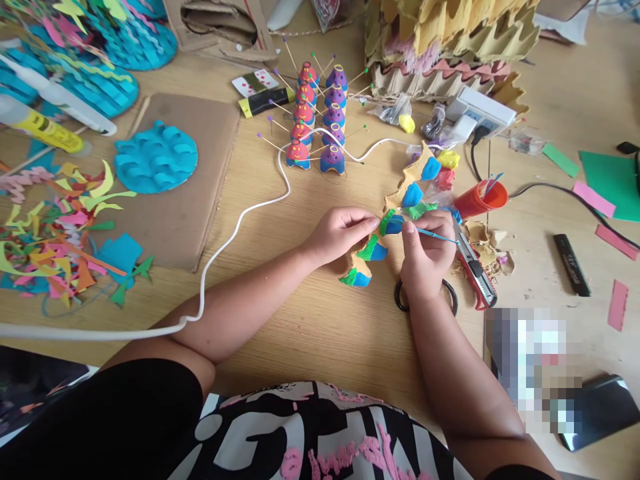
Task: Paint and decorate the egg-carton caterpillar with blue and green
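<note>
My left hand pinches the edge of an egg-carton strip that runs diagonally across the table. Blue clay covers parts of its cups, and green clay lies beside the blue on the nearer ones. In my right hand, held between thumb and fingers, is a thin blue tool; its tip reaches the green and blue clay on the middle cup. Black-handled scissors lie partly hidden under my right hand. Lumps of yellow and red clay sit beside the strip's far end.
Two rows of painted cup figures stand beyond my hands, a white cable passing by them. An orange cup and red cutter are at right. Left are cardboard, a blue disc and paper scraps.
</note>
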Demonstrator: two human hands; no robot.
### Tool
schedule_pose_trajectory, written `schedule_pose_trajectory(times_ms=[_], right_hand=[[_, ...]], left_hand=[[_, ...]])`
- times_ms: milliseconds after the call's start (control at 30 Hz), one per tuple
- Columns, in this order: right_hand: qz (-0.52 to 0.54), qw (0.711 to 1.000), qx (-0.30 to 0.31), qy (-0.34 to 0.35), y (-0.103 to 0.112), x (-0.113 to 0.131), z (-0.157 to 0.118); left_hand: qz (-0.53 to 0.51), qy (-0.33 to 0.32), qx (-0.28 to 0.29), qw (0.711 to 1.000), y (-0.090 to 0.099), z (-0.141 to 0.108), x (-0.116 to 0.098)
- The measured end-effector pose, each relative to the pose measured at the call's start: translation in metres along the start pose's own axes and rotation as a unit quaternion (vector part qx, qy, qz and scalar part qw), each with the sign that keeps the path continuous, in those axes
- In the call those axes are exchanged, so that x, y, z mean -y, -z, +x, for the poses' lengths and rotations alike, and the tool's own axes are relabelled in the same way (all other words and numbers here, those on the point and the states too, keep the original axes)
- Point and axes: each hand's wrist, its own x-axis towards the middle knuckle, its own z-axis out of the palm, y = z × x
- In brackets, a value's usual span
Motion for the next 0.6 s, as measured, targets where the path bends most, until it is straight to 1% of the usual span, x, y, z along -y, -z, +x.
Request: schedule_pose_trajectory(times_ms=[100,267,467,600], right_hand=[[-0.003,1.0,-0.003,-0.007,-0.0009,-0.0017,-0.0005],[0.02,0.999,-0.031,-0.02,-0.0025,-0.0012,0.0003],[-0.008,1.0,0.002,-0.01,-0.0006,0.0,-0.0002],[-0.039,0.999,0.009,0.001,0.0004,0.0016,-0.0007]], left_hand=[[0.001,0.003,0.004,1.0,0.0,0.0006,-0.0003],[0.004,0.0,-0.004,1.0,0.0002,0.0011,-0.0015],[0.024,-0.003,0.008,1.0,0.0004,0.0016,-0.0019],[0.023,-0.008,0.015,1.0,0.0007,0.0015,-0.0029]])
